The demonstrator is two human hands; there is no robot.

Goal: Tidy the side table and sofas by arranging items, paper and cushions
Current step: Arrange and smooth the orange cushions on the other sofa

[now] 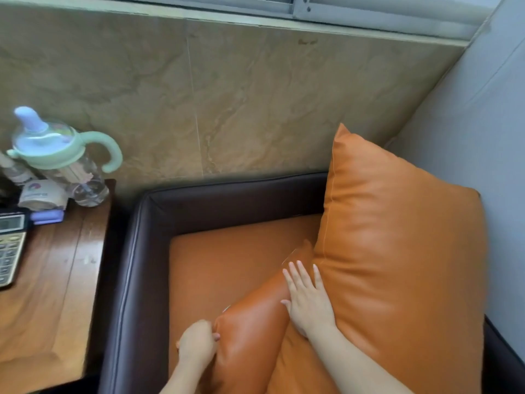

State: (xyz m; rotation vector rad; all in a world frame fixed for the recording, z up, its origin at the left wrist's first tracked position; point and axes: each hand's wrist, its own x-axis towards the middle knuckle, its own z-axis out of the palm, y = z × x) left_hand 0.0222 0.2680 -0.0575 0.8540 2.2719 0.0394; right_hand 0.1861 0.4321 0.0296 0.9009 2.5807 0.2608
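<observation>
Far left: side table (56, 280), wood top, w/ stuff bunched at its far-left corner. Sippy bottle (61, 155) (green handles, lilac spout) stands upright at the far edge, next to the wall. Just near of it a paper roll (42, 196) and a small lilac block (47, 216); a calculator (10, 245) lies flat along the left edge, partly out of frame. Can't tell what the dark item behind the roll is.

Middle: sofa (136, 251), dark brown frame, orange seat pad. Far-left part of the seat is bare.

Near-centre: left hand (197, 344) is curled tight, pinching the near-left corner of the lower cushion (255, 322), which lies flat-ish on the seat, tilted up toward the right.

Right of that: right hand (308, 300), fingers straight and spread, palm pressing down in the crease where the lower cushion meets the big cushion (397, 237). Big one leans upright against the right-side back of the sofa, far corner poking up above the frame.

Step in hand, imo: cushion arranging; the table looks untouched or at least not yet straightened. Lower cushion seems mid-adjust: left hand pulling or steering the corner, right hand steadying.

Next move prob needs: lift or swing the lower cushion by that corner and stand it vs the sofa back beside the big one, w/o knocking the big one over. Leather-look cover likely slippery, so a pinch grip alone may slide off; better a fuller hold.
</observation>
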